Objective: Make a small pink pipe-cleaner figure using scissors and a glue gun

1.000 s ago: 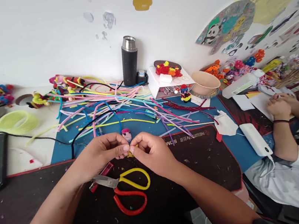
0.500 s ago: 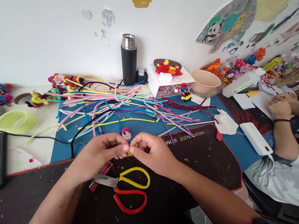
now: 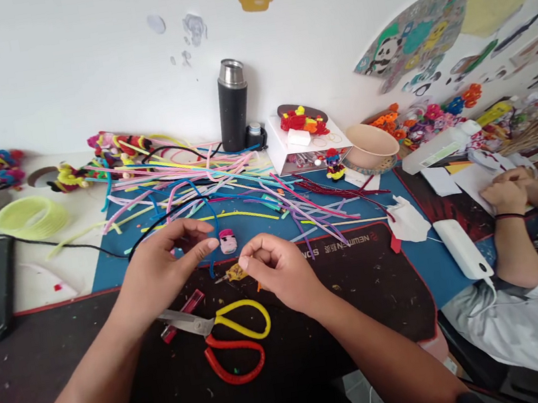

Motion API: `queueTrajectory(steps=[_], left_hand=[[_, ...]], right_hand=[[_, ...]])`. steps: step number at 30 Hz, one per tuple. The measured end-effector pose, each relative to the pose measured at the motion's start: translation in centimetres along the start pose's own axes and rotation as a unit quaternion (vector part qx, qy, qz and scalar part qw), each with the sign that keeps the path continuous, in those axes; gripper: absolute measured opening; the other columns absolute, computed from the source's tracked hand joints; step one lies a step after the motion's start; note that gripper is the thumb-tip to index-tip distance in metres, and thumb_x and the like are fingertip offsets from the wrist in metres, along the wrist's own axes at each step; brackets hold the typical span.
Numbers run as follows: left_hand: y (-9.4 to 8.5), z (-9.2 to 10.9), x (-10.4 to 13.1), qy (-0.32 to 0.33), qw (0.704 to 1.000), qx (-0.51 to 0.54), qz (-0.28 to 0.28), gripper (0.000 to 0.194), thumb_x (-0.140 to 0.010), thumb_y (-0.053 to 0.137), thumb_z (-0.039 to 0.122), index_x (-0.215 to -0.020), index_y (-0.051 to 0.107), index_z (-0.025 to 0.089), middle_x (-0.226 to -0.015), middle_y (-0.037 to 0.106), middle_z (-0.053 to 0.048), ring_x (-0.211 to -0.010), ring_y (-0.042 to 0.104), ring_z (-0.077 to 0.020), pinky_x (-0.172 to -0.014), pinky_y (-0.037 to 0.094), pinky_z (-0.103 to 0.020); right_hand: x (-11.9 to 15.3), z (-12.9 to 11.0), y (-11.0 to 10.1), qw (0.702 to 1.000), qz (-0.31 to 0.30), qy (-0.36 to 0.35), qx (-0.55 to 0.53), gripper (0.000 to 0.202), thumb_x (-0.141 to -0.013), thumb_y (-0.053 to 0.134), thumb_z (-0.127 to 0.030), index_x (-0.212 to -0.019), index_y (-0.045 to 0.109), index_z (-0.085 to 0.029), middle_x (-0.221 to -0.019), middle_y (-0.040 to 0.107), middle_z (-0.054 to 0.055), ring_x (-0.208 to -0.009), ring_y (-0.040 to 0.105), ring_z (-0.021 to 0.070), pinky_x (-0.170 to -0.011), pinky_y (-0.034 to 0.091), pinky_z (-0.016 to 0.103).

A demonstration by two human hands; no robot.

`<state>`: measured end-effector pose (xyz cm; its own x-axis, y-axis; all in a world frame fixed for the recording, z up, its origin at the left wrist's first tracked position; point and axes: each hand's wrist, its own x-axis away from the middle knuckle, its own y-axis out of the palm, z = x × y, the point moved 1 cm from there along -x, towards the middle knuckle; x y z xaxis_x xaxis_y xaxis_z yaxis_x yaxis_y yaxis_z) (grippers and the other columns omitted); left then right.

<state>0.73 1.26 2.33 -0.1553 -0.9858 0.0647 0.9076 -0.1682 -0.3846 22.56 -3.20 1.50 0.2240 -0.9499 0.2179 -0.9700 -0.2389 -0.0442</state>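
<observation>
My left hand [image 3: 171,256] is held up over the front edge of the blue mat, thumb and fingers apart, holding nothing. Opposite it, my right hand [image 3: 282,270] has its fingers closed on a small yellow fuzzy piece [image 3: 236,273], which pokes out to the left with a thin pointed tip. A bit of orange shows beneath that hand. Between and behind the hands sits a small pink fuzzy head [image 3: 228,242] with a dark band. Scissors [image 3: 217,330] with one yellow and one red handle lie below, their blades over a dark red translucent stick [image 3: 183,315].
Many coloured pipe cleaners [image 3: 187,193] spread across the blue mat. Behind them stand a black thermos [image 3: 233,106], a white box [image 3: 308,145] and a beige bowl [image 3: 370,146]. A white power bank [image 3: 461,249] lies at right, beside another person's arms [image 3: 511,219].
My hands have come apart. The left one moved up and left and opened, while the right one shifted slightly right, leaving the yellow piece more visible.
</observation>
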Motion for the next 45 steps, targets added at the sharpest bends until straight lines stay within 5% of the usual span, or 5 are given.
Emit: queueTrajectory(steps=[4,10,22,29,45], left_hand=[[0.5,-0.4,-0.3,0.097,0.988,-0.124,0.006,0.054,-0.085,0.079,0.067,-0.122,0.078,0.027,-0.114,0.080,-0.009,-0.111,0.067,-0.0350,-0.107,0.050,-0.045],[1.9,-2.9,-0.8,0.183,0.952,-0.244,-0.005,0.055,-0.093,0.074,0.052,-0.140,0.073,0.022,-0.133,0.075,-0.016,-0.127,0.060,-0.0410,-0.119,0.042,-0.056],[3.7,-5.9,-1.7,0.216,0.922,-0.322,-0.009,0.043,-0.101,0.067,0.045,-0.132,0.075,0.017,-0.132,0.076,-0.019,-0.125,0.062,-0.0425,-0.112,0.047,-0.060],[2.9,-4.1,-0.9,0.257,0.926,-0.273,0.049,0.033,-0.104,0.068,0.042,-0.129,0.071,0.020,-0.123,0.077,-0.014,-0.118,0.065,-0.0366,-0.107,0.051,-0.053],[2.8,-1.5,0.7,0.344,0.903,-0.249,0.062,0.032,-0.106,0.071,0.033,-0.134,0.064,0.023,-0.117,0.075,-0.012,-0.111,0.066,-0.0336,-0.100,0.054,-0.048]], right_hand=[[0.2,0.3,-0.3,1.000,0.006,-0.001,-0.007,0.026,-0.093,0.072,-0.047,-0.090,0.063,-0.023,-0.059,0.047,-0.009,-0.052,0.039,0.0104,-0.053,0.035,0.025],[0.4,0.8,-0.6,1.000,0.013,0.002,-0.013,0.025,-0.093,0.072,-0.046,-0.091,0.064,-0.023,-0.061,0.048,-0.009,-0.053,0.040,0.0105,-0.053,0.033,0.024],[0.3,1.5,-0.8,0.999,0.017,-0.009,-0.046,0.022,-0.095,0.073,-0.041,-0.091,0.064,-0.022,-0.059,0.046,-0.010,-0.051,0.039,0.0093,-0.051,0.032,0.023],[0.0,1.9,-0.6,0.997,0.019,-0.016,-0.077,0.021,-0.095,0.075,-0.040,-0.090,0.065,-0.022,-0.058,0.045,-0.010,-0.049,0.036,0.0086,-0.048,0.030,0.023],[-0.3,2.0,0.1,0.987,0.064,-0.034,-0.141,0.028,-0.094,0.080,-0.046,-0.091,0.066,-0.022,-0.056,0.045,-0.010,-0.046,0.034,0.0080,-0.046,0.028,0.024]])
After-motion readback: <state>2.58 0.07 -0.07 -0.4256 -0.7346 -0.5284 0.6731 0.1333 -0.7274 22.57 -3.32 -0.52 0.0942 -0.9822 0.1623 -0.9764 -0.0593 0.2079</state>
